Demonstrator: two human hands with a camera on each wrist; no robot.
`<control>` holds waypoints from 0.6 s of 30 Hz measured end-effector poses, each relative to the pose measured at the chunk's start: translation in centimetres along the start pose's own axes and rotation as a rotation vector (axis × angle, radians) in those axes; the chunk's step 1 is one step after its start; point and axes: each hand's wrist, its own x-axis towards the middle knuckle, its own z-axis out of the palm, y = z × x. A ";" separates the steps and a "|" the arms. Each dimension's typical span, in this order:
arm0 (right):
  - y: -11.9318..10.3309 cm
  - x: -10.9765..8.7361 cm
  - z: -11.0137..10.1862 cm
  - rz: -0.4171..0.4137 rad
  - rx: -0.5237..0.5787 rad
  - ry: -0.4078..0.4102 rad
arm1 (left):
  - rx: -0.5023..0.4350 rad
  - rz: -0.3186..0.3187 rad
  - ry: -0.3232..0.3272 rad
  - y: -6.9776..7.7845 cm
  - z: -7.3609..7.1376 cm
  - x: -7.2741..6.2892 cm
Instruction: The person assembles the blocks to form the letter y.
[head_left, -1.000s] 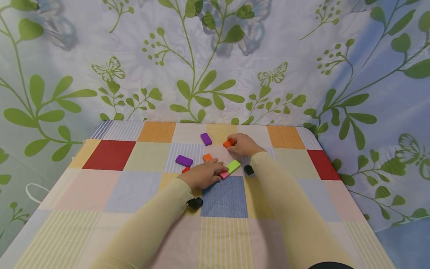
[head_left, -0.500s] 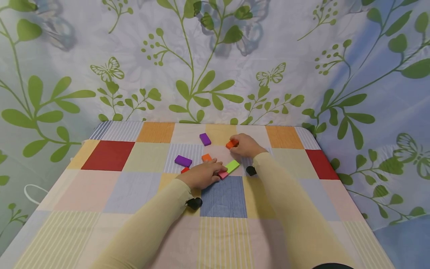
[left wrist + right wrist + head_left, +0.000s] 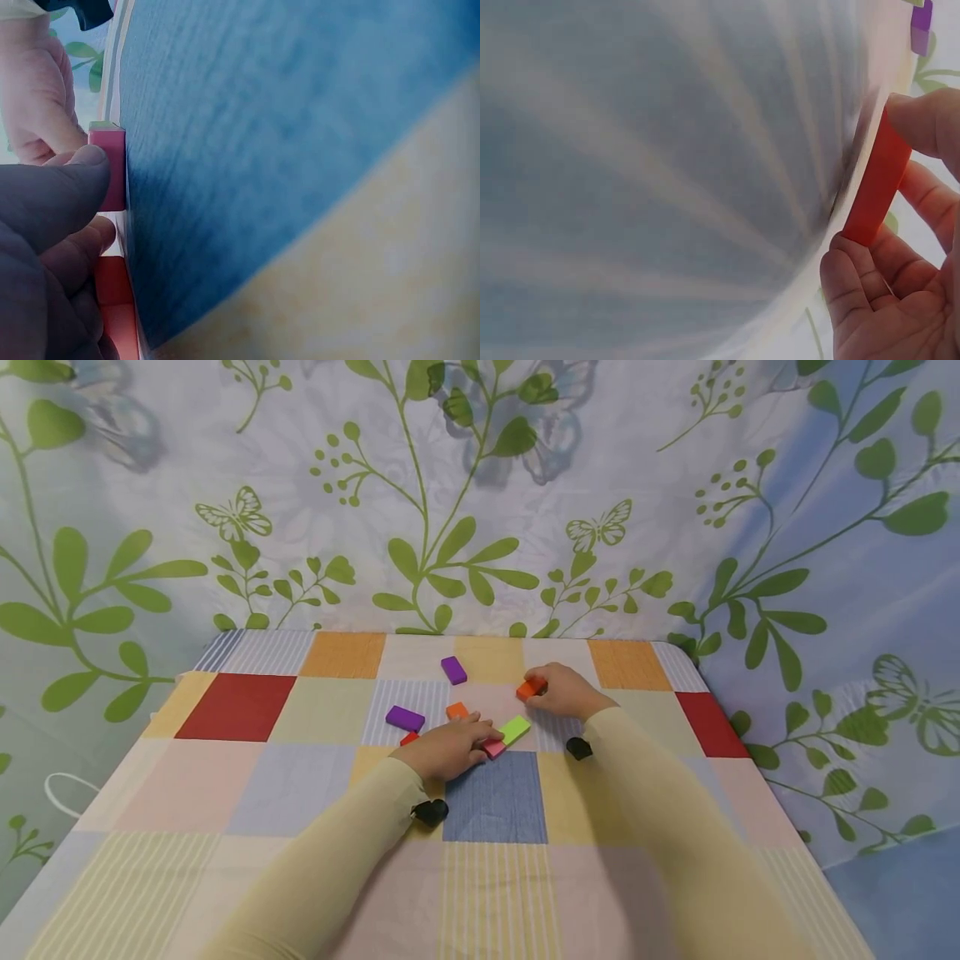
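My right hand (image 3: 567,691) pinches a small rectangular orange block (image 3: 529,688) between thumb and fingers. In the right wrist view that block (image 3: 880,184) is tilted beside the cloth, the thumb on one end and fingertips at the other. My left hand (image 3: 450,750) holds a pink block (image 3: 493,749) with its thumb and fingers; the left wrist view shows the thumb against the pink block's side (image 3: 115,172). A lime green block (image 3: 515,730) lies end to end with the pink one. Under and beside my left hand are another orange block (image 3: 456,711) and a partly hidden red block (image 3: 409,738).
Two purple blocks lie on the patchwork cloth (image 3: 322,793): one purple block (image 3: 405,719) left of my left hand, the other purple block (image 3: 453,670) farther back. A leaf-patterned curtain (image 3: 300,485) hangs behind the table. A white loop (image 3: 67,793) sticks out at the left edge.
My right hand has moved right and slightly nearer with the orange block, away from the middle. My left hand stays at the pink block. The head view has shifted slightly.
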 end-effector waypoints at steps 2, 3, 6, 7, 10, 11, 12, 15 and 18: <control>0.1 -0.5 0.0 0.005 -0.008 -0.006 | 0.000 -0.007 0.001 0.1 0.0 0.0; 0.1 -0.7 0.0 0.006 -0.014 -0.008 | -0.001 -0.009 0.002 0.1 0.0 -0.1; 0.1 -1.3 0.0 0.007 -0.028 -0.016 | 0.002 -0.012 0.005 0.1 0.0 -0.1; 0.2 -1.5 0.0 0.008 -0.031 -0.019 | 0.001 -0.013 0.005 0.1 0.0 -0.1; 0.2 -2.0 0.1 0.019 -0.035 -0.028 | 0.006 -0.017 0.005 0.2 0.0 -0.1; 0.2 -2.1 0.1 0.023 -0.039 -0.031 | 0.006 -0.019 0.005 0.2 0.0 -0.2; 0.2 -2.2 0.1 0.028 -0.039 -0.034 | 0.006 -0.021 0.005 0.2 0.0 -0.1; 0.3 -2.5 0.2 0.035 -0.034 -0.039 | 0.005 -0.020 0.007 0.2 0.0 -0.1; 0.3 -2.8 0.2 0.040 -0.023 -0.041 | -0.006 -0.014 0.009 0.2 0.0 -0.1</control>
